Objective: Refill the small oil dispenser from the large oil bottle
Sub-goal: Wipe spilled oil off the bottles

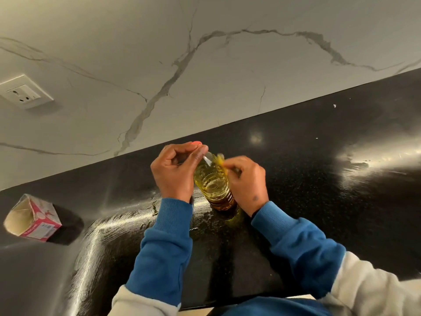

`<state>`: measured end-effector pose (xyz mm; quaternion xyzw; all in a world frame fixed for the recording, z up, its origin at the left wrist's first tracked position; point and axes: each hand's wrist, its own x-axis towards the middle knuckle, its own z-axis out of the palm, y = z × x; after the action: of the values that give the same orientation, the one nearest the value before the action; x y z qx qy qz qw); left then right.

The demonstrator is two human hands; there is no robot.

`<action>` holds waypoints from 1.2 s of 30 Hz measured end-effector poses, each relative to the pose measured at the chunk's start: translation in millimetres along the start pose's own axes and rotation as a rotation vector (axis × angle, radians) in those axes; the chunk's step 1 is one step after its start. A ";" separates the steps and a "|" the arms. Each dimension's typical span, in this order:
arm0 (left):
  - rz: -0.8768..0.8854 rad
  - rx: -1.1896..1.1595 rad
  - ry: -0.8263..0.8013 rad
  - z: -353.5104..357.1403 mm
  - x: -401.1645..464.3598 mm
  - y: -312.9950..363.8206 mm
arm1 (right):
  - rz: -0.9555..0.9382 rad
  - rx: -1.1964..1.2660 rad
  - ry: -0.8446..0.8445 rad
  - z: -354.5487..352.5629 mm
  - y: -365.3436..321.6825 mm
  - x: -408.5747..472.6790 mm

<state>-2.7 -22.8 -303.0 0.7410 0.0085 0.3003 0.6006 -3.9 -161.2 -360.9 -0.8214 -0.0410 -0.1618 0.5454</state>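
A: Where is the oil bottle (214,181)?

B: Standing on the black countertop (319,179), between both hands, well right of a pink carton (34,218).

A: How is it held?

B: The left hand (175,172) curls beside its neck, fingertips pinched near the top. The right hand (247,181) grips the blurred yellow cap (220,158).

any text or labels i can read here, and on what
None can be read.
Carton: print and a round mark on its pink side, too small and blurred to read.
Oil bottle: no label shows.
Wall socket: no markings legible.
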 end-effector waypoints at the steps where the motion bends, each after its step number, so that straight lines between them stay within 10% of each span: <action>1: 0.011 0.011 0.002 -0.7 -0.2 1.1 | 0.106 -0.055 -0.083 2.5 17.9 -4.0; 9: 0.117 0.142 0.047 1.1 -5.6 2.4 | 0.467 -0.108 -0.302 18.6 55.2 -28.6; 20: 0.063 0.115 0.000 4.8 0.4 5.9 | -0.112 0.118 0.053 -6.7 -25.3 6.8; 30: 0.031 0.054 -0.044 0.0 -4.7 0.5 | 0.593 -0.043 -0.306 26.7 78.1 -40.6; 36: -0.051 -0.019 -0.095 0.2 3.6 3.1 | 0.279 -0.022 -0.108 -1.0 10.8 3.4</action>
<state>-0.7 -22.5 -298.8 0.7483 -0.0041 0.2494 0.6147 1.8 -166.8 -369.0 -0.8327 0.0461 -0.0403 0.5504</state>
